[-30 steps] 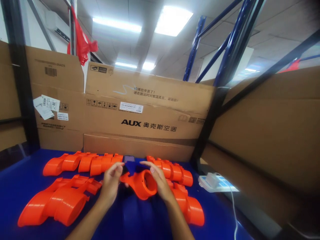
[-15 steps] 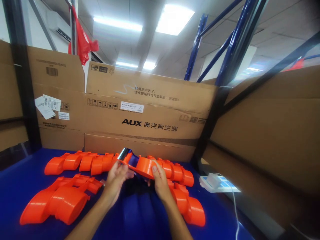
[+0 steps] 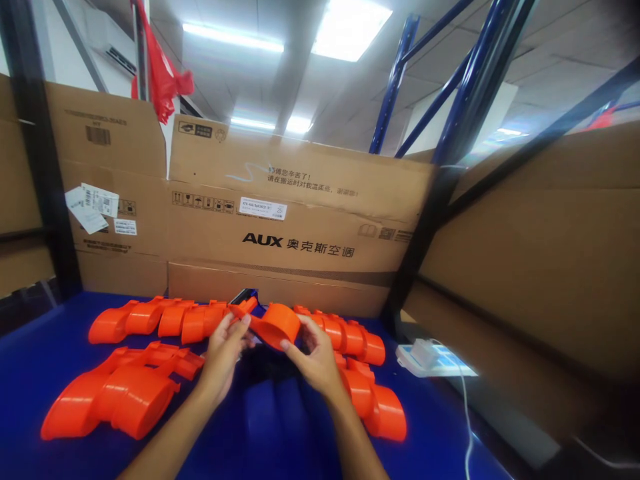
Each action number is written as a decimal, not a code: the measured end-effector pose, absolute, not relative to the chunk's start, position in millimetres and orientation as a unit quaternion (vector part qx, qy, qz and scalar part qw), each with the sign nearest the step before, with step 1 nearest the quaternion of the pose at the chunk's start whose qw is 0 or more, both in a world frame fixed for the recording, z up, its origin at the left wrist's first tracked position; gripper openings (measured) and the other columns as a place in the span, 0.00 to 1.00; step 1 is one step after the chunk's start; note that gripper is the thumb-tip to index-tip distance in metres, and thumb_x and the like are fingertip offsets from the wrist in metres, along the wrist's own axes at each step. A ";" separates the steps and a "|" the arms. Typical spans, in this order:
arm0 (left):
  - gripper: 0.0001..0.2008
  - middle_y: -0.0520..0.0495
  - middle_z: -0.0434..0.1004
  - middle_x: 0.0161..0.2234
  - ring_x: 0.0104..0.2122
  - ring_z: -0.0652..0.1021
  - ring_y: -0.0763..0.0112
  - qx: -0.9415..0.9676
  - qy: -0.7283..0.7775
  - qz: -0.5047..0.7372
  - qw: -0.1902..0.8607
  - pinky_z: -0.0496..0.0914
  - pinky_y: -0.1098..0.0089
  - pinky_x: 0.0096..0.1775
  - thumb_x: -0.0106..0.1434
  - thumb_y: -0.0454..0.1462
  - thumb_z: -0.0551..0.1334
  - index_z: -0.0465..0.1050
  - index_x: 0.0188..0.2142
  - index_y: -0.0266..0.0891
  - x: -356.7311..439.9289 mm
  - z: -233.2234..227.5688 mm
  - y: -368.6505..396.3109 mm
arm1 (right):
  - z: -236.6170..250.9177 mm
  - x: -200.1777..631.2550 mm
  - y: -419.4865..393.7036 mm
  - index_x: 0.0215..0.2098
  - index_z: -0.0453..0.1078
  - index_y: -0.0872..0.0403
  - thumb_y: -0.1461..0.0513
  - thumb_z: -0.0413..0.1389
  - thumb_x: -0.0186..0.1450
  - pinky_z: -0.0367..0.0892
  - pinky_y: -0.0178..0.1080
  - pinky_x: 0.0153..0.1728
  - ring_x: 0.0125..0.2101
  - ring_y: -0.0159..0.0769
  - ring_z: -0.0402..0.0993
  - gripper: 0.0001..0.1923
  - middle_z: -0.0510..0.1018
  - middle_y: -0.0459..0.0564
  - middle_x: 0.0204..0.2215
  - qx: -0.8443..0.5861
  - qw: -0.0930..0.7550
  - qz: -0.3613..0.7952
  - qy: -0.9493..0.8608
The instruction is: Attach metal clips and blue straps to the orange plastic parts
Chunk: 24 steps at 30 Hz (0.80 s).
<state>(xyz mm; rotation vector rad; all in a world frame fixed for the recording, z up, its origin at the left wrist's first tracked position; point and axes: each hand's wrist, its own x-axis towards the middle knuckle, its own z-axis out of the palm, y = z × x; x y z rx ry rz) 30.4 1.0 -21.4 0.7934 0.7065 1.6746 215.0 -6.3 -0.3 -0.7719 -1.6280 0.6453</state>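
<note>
Both hands hold one orange plastic part (image 3: 274, 325) just above the blue table (image 3: 280, 427). My left hand (image 3: 223, 353) grips its narrow left end, where a dark strip sticks up. My right hand (image 3: 313, 357) cups the round, ring-shaped end from below. A row of matching orange parts (image 3: 165, 318) lies behind my left hand. Another row (image 3: 350, 340) runs behind and to the right of my right hand.
Two large orange parts (image 3: 107, 397) lie at the near left of the table. Cardboard boxes (image 3: 280, 227) wall the back and right side. A white device with a cable (image 3: 425, 357) rests at the right. Blue rack posts (image 3: 450, 87) rise behind.
The held orange part has been lifted and tipped from facing me to lying flatter, and my right hand has shifted under its round end.
</note>
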 end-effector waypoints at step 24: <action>0.18 0.50 0.76 0.29 0.27 0.75 0.72 0.344 0.294 0.691 0.564 0.67 0.74 0.26 0.54 0.48 0.70 0.74 0.38 0.39 27.2 -17.9 -9.0 | -28.7 216.6 55.5 0.57 0.64 0.57 0.46 0.55 0.66 0.67 0.43 0.42 0.42 0.51 0.78 0.29 0.81 0.59 0.40 -0.647 0.381 -0.059 -0.658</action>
